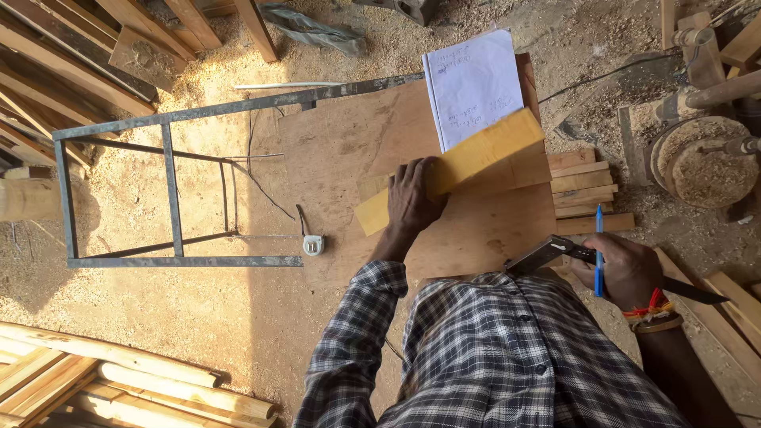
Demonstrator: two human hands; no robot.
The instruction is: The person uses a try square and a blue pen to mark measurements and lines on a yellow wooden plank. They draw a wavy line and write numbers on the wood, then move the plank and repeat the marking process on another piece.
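A white handwritten paper sheet [473, 85] lies at the board's far edge.

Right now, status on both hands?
Left hand flat on yellow plank. Right hand holds blue pen and square. Paper beside plank.

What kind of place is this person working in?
Most likely a carpentry workshop, perhaps partly outdoors. Sawdust covers the ground, timber lengths lie stacked around, and the left hand presses a wooden plank on a plywood bench top while the right hand holds a try square and a blue pen.
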